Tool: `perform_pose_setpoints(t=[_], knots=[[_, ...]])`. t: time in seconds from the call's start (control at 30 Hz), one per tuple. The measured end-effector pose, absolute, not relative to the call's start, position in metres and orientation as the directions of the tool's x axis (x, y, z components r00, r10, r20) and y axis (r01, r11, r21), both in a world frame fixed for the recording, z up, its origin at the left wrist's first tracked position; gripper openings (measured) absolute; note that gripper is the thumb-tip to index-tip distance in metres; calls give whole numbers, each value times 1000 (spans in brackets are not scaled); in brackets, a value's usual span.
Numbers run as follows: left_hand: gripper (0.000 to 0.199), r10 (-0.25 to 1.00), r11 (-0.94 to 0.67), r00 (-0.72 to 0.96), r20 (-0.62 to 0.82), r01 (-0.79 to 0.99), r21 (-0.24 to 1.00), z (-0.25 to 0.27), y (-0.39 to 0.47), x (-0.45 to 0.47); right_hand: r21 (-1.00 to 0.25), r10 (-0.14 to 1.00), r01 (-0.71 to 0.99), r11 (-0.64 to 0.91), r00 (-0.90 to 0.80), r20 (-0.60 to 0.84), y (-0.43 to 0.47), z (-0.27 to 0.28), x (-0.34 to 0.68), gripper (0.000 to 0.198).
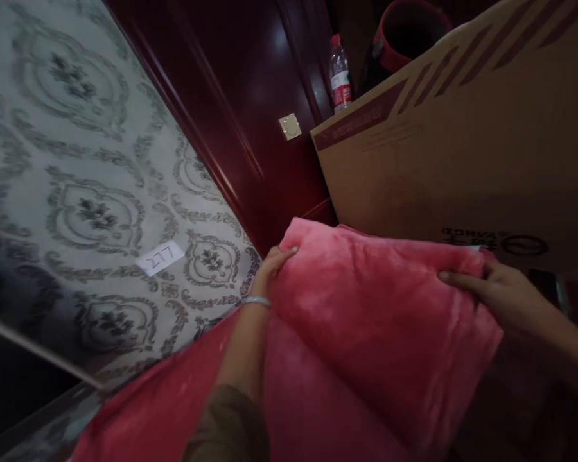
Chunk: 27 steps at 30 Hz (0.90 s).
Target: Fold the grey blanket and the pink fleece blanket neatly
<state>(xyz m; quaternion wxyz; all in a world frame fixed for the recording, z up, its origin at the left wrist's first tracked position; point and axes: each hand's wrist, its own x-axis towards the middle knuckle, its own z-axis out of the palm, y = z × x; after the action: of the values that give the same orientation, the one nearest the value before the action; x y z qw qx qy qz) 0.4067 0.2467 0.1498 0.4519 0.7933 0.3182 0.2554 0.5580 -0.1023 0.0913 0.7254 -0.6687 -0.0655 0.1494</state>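
Observation:
A red, soft-looking blanket (366,308) hangs folded over between my two hands, its top edge raised in front of the carton. My left hand (272,262) grips the upper left corner, thumb on the near side and the other fingers mostly behind the cloth. At the upper right corner my right hand (494,285) pinches the layers, with its thumb laid across the front. More of the red cloth spreads below and to the left, under my left forearm. A pale bracelet (256,300) circles my left wrist.
Behind the blanket stands a large cardboard box (453,147). A water bottle (340,77) and a dark, red-rimmed container (409,35) are beyond it. A dark red wooden panel (241,96) meets patterned wallpaper (96,147), which bears a paper label (160,258) reading 277.

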Motion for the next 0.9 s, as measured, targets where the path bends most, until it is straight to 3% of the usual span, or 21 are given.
perform_pose_setpoints(t=[0.2,0.43,0.57,0.7,0.77,0.9], knots=[[58,704,-318,676,218,25,948,216,222,290,-985,385,-45,166,923,23,-101,159,516,17],[43,899,-165,400,178,-65,984,240,161,146,-957,505,86,276,834,221,-82,223,482,24],[43,928,-187,307,210,-103,977,243,140,96,-942,668,106,319,680,303,-49,234,468,38],[48,962,-149,224,153,-34,988,240,142,73,-957,808,24,288,531,257,-2,225,449,31],[50,960,-229,160,230,-29,973,241,149,66,-948,805,81,309,508,306,18,223,442,35],[47,860,-498,115,496,-19,867,238,153,41,-738,607,468,486,427,671,26,217,437,55]])
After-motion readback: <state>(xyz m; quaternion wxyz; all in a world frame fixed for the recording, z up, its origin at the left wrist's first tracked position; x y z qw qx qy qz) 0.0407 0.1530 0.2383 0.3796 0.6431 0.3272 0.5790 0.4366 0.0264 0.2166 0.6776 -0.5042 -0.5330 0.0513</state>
